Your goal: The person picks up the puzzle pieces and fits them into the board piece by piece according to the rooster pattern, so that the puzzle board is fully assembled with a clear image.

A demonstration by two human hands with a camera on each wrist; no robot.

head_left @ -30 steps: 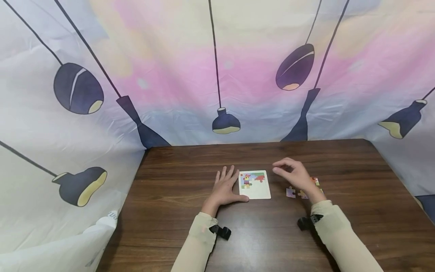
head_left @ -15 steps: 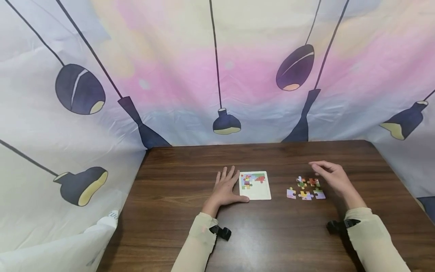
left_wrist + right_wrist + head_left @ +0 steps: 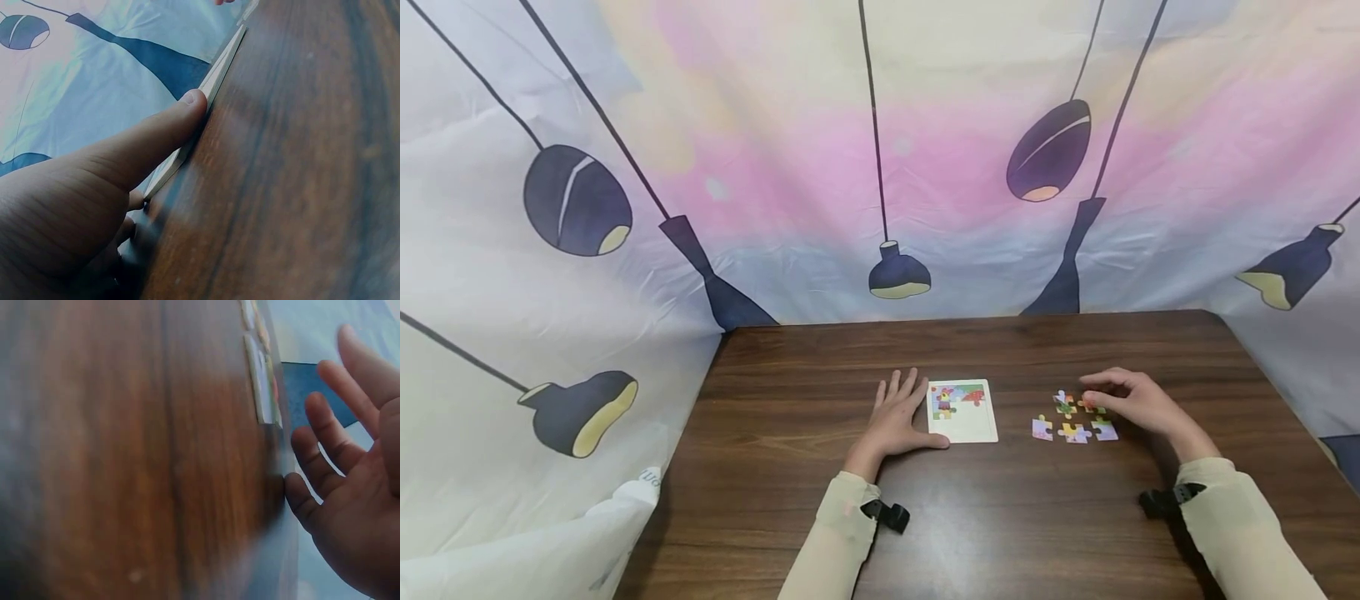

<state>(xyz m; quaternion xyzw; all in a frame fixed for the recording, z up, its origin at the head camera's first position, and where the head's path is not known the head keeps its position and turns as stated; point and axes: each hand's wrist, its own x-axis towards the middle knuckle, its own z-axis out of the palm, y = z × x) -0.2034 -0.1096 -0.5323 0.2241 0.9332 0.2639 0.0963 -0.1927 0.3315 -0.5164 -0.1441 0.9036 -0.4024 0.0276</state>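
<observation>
A small white puzzle board (image 3: 974, 427) lies flat, with several coloured pieces fitted along its far and left sides. My left hand (image 3: 891, 423) is spread at its left edge, forefinger at the far corner and thumb at the near one. In the left wrist view the straight thumb touches the rim of the board (image 3: 219, 72). My right hand (image 3: 1141, 406) is low over the loose pieces, thumb and forefinger right at a red puzzle piece (image 3: 1086, 407), which they partly hide. In the right wrist view the right hand's fingers are apart, with nothing visible between them.
Close to the red piece lies a green-and-white piece (image 3: 1064, 408). Nearer me is a row with a purple piece (image 3: 1042, 429), a yellow-and-purple piece (image 3: 1076, 433) and a lilac piece (image 3: 1105, 431). A printed cloth (image 3: 805, 275) hangs behind the dark wooden table (image 3: 1000, 525).
My right hand has moved right, from beside the board to past the loose pieces, then down to the red one. The loose pieces it covered now show. The left hand has stayed put.
</observation>
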